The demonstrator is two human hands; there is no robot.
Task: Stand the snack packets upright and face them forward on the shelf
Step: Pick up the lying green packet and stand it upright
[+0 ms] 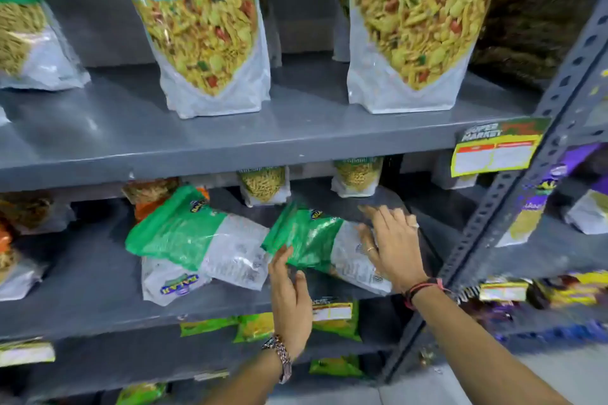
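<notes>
Right hand (pixel 391 240): fingers (pixel 383 215) spread flat on the white end of a green-and-white snack packet (pixel 316 240), not clenched. Left hand (pixel 291 299): fingers released, thumb at the packet's green end. The packet lies tilted on the middle shelf (pixel 98 289), beside a second flat packet (pixel 194 237).

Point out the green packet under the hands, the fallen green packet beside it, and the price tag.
handled green packet (pixel 306 237), head view, green upper half
fallen green packet (pixel 179 230), head view, green half
price tag (pixel 493 154), head view, yellow-bordered face
</notes>
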